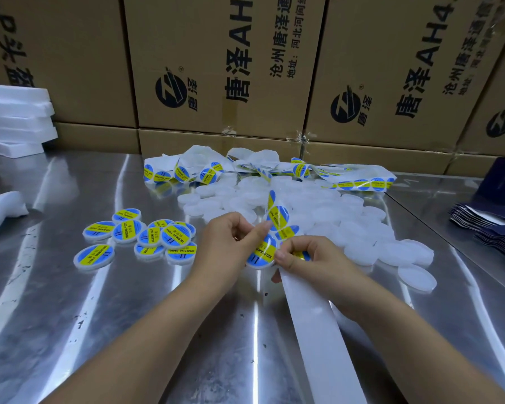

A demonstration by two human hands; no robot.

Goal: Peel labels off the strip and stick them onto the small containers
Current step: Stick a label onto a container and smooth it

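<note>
At the middle of the table (pixel 114 316), your left hand (pixel 225 243) has its grip closed on a labelled container (pixel 261 253). Just right of it, your right hand (pixel 312 263) pinches the strip (pixel 277 217), which runs lengthwise away from you.
</note>
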